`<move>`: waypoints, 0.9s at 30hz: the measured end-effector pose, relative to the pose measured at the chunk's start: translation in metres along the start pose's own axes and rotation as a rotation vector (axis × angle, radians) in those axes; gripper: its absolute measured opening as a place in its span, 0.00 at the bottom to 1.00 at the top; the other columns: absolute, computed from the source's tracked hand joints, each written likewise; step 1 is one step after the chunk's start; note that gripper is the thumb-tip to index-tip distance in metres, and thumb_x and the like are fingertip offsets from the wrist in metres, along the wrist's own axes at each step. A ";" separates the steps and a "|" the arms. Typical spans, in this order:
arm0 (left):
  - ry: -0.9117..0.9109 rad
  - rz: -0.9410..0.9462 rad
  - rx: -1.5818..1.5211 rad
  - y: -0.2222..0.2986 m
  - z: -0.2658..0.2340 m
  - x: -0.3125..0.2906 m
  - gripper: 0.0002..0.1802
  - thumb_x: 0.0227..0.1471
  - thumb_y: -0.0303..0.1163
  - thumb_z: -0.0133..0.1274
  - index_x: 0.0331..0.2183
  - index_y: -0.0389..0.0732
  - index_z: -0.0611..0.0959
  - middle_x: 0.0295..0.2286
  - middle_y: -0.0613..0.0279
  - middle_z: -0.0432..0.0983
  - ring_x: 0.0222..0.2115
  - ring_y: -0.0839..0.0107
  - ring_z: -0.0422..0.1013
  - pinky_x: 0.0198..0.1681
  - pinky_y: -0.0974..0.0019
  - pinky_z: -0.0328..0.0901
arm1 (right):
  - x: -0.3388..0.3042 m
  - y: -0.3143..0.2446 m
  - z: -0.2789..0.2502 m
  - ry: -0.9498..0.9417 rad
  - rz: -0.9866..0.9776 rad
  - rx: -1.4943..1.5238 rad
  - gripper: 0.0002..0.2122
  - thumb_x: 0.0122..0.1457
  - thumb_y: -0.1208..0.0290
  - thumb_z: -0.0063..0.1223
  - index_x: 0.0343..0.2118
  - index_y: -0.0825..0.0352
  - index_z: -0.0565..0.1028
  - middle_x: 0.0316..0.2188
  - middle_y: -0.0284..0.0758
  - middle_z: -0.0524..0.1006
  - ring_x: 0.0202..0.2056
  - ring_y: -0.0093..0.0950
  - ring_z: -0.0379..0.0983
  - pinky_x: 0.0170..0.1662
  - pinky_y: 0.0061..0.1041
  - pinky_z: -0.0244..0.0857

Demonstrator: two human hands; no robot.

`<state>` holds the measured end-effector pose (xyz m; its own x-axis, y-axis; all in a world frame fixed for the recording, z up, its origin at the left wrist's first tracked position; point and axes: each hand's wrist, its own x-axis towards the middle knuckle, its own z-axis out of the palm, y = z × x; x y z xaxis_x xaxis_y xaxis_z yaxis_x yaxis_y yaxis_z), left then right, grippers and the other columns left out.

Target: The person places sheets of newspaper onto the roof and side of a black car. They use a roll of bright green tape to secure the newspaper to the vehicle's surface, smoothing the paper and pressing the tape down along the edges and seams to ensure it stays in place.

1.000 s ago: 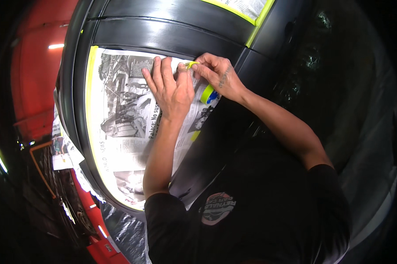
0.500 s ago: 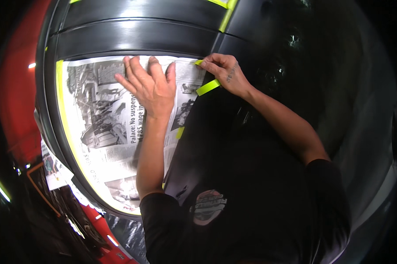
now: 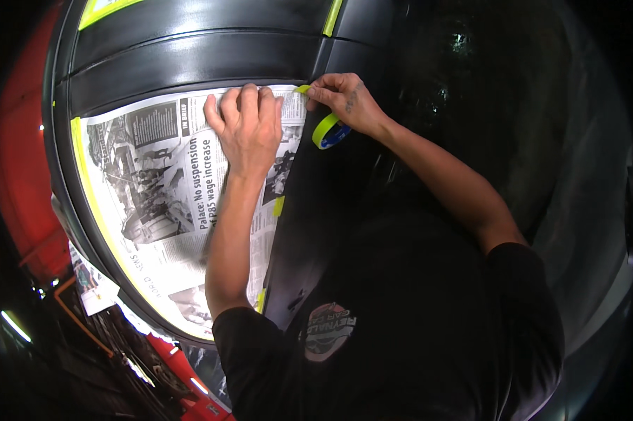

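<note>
Head view: the left hand (image 3: 245, 126) lies flat and open on the newspaper (image 3: 155, 189) covering the black panel (image 3: 190, 63), now nearer the sheet's twelve-o'clock edge than a second ago. The right hand (image 3: 341, 98) has shifted with it, pinching yellow-green tape (image 3: 302, 89) off the roll (image 3: 328, 132), probably starting a strip along that top edge.

Matt printed newspaper (image 3: 162, 189) lies on glossy black body panel (image 3: 190, 63), edged with smooth yellow-green tape (image 3: 99, 217).

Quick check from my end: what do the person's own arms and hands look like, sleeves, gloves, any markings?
Both hands are bare, no gloves. The left hand shows no rings. The right hand has a small dark marking on its back. Both forearms are bare; short black sleeves end near the elbows.
</note>
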<state>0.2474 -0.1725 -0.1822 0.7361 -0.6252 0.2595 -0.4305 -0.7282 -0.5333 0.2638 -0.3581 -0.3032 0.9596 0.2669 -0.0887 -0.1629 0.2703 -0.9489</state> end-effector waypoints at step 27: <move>0.047 -0.167 0.020 0.039 0.020 -0.001 0.22 0.47 0.45 0.72 0.42 0.49 0.83 0.48 0.55 0.67 0.55 0.49 0.62 0.66 0.20 0.45 | 0.009 -0.001 0.017 0.184 -0.022 -0.238 0.15 0.60 0.66 0.59 0.37 0.77 0.84 0.28 0.52 0.84 0.33 0.43 0.85 0.41 0.37 0.76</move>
<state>0.2402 -0.1946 -0.2190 0.7713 -0.5086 0.3826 -0.2932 -0.8175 -0.4957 0.2683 -0.3400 -0.2978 0.9913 0.0858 -0.0996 -0.1036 0.0436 -0.9937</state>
